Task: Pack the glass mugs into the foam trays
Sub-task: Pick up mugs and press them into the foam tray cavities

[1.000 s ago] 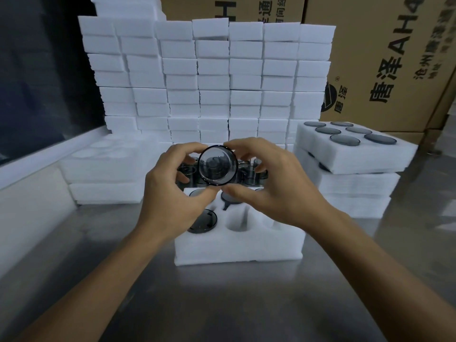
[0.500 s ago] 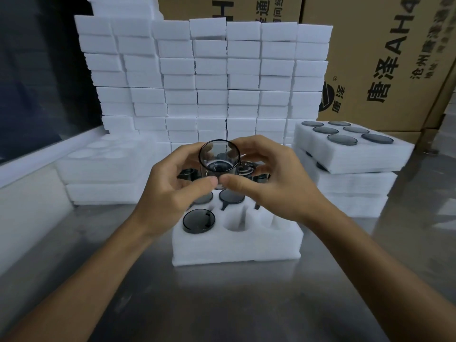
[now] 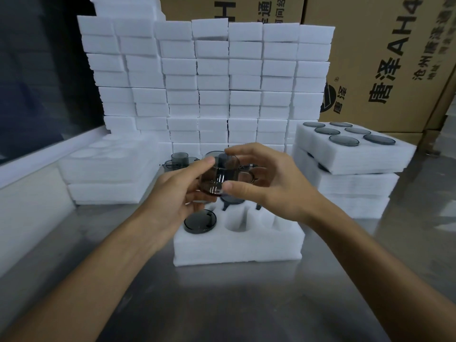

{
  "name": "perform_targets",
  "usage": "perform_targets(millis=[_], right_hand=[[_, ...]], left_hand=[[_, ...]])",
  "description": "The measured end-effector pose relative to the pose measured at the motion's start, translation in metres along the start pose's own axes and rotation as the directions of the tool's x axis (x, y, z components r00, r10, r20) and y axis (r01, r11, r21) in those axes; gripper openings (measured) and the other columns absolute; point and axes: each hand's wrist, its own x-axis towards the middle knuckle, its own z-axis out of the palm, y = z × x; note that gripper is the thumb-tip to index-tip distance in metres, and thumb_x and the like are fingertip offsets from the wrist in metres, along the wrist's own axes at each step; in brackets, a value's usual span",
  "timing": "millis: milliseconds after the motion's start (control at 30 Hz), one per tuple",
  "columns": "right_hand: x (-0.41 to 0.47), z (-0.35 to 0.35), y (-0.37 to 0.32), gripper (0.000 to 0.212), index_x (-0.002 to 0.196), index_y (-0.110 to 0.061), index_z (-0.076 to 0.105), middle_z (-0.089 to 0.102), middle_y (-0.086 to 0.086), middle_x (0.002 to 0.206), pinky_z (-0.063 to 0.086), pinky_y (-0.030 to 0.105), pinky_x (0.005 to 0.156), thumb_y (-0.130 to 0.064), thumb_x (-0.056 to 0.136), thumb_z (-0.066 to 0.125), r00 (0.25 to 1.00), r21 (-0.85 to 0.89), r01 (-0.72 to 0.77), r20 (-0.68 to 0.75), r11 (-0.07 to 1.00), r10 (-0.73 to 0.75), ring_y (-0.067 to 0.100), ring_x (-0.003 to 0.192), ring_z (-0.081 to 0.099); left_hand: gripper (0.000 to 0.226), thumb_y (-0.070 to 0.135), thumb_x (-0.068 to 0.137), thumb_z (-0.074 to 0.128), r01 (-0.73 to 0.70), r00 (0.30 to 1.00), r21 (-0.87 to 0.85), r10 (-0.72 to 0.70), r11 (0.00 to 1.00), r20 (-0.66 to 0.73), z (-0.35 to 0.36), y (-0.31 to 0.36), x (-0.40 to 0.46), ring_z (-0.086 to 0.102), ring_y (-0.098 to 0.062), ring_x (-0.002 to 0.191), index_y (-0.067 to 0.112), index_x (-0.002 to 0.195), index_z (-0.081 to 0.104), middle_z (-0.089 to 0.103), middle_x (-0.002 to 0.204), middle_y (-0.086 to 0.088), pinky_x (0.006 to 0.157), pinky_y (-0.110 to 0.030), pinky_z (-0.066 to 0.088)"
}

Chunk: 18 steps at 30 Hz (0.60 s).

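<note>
Both hands grip 1 smoky glass mug (image 3: 217, 177) above the foam tray (image 3: 237, 245): left hand (image 3: 172, 193) cups it, right hand (image 3: 269, 183) pinches it. Motion blur hides its handle.

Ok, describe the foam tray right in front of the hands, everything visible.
The foam tray is a thick white block with round pockets, flat on the steel table. One front pocket holds an upside-down smoky mug; the front middle pocket beside it is empty. The hands hide most of its back row.
</note>
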Motion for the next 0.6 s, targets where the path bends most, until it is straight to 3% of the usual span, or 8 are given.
perform_targets(millis=[167, 267, 333, 467, 600], right_hand=[[0.0006, 0.0008, 0.0038, 0.059, 0.134, -0.019, 0.059, 0.07, -0.001, 0.121, 0.053, 0.04, 0.098, -0.045, 0.083, 0.073, 0.998, 0.043, -0.053, -0.021, 0.998, 0.054, 0.014, 0.113, 0.066], [0.0011, -0.0009, 0.0025, 0.047, 0.128, -0.017, 0.061, 0.075, 0.0, 0.109, 0.056, 0.028, 0.086, -0.041, 0.088, 0.068, 0.994, 0.139, -0.086, -0.054, 0.987, 0.094, 0.012, 0.098, 0.072], [0.0013, -0.0018, 0.0027, 0.042, 0.125, -0.015, 0.063, 0.077, 0.003, 0.102, 0.058, 0.033, 0.088, -0.04, 0.092, 0.065, 0.989, 0.2, -0.119, -0.063, 0.973, 0.134, 0.016, 0.094, 0.073], [0.0023, -0.002, 0.0017, 0.035, 0.112, -0.013, 0.07, 0.077, 0.005, 0.101, 0.058, 0.032, 0.087, -0.042, 0.093, 0.061, 0.986, 0.287, -0.151, -0.028, 0.946, 0.166, 0.016, 0.087, 0.073], [0.003, -0.0024, 0.0026, 0.035, 0.111, -0.016, 0.071, 0.077, 0.003, 0.103, 0.058, 0.028, 0.084, -0.044, 0.093, 0.061, 0.983, 0.309, -0.173, -0.01, 0.935, 0.185, 0.017, 0.09, 0.074]], left_hand=[[0.047, 0.058, 0.067, 0.068, 0.077, 0.996, -0.021, -0.076, 0.997, 0.037, 0.0, 0.0004, 0.0001, 0.064, -0.02, 0.064, 0.02, 0.092, 0.074, 0.074, 0.086, -0.008, 0.061, -0.028, 0.044], [0.05, 0.049, 0.071, 0.069, 0.099, 0.992, -0.123, -0.089, 0.987, 0.089, -0.0034, 0.0015, 0.0005, 0.063, -0.023, 0.066, 0.012, 0.104, 0.071, 0.071, 0.088, -0.01, 0.059, -0.031, 0.042], [0.047, 0.04, 0.071, 0.073, 0.105, 0.986, -0.148, -0.084, 0.983, 0.141, -0.005, 0.0013, 0.0002, 0.064, -0.024, 0.069, 0.012, 0.109, 0.07, 0.071, 0.091, -0.011, 0.06, -0.031, 0.043], [0.034, 0.034, 0.072, 0.07, 0.082, 0.984, -0.115, -0.062, 0.99, 0.165, -0.006, -0.0008, 0.0009, 0.066, -0.02, 0.07, 0.015, 0.1, 0.07, 0.073, 0.09, -0.008, 0.057, -0.027, 0.045], [0.031, 0.035, 0.071, 0.072, 0.066, 0.987, -0.106, -0.049, 0.992, 0.155, -0.0065, -0.0018, 0.0012, 0.067, -0.02, 0.072, 0.017, 0.096, 0.073, 0.074, 0.091, -0.009, 0.055, -0.024, 0.048]])
